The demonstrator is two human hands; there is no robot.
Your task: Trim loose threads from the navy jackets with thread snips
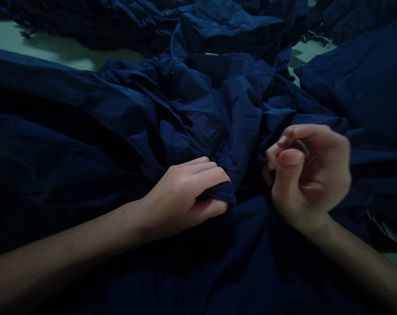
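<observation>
Dark blue cloth (214, 105), gathered in many folds and looking like a garment, spreads in front of me. My left hand (191, 188) is closed on a bunched edge of it, with the thumb below and the fingers on top. To the right, my right hand (311, 170) is held over the cloth with its palm turned partly toward me. Its fingers are curled in, and the thumb comes close to the index finger. Whether something small sits between those fingertips I cannot make out. The hand is slightly blurred.
More dark blue cloth lies heaped at the back (126, 22) and on the right (359, 83). Parts of a pale tabletop (60, 46) show at the far left and between the heaps. Loose pale threads (319, 38) lie at the back right. The light is dim.
</observation>
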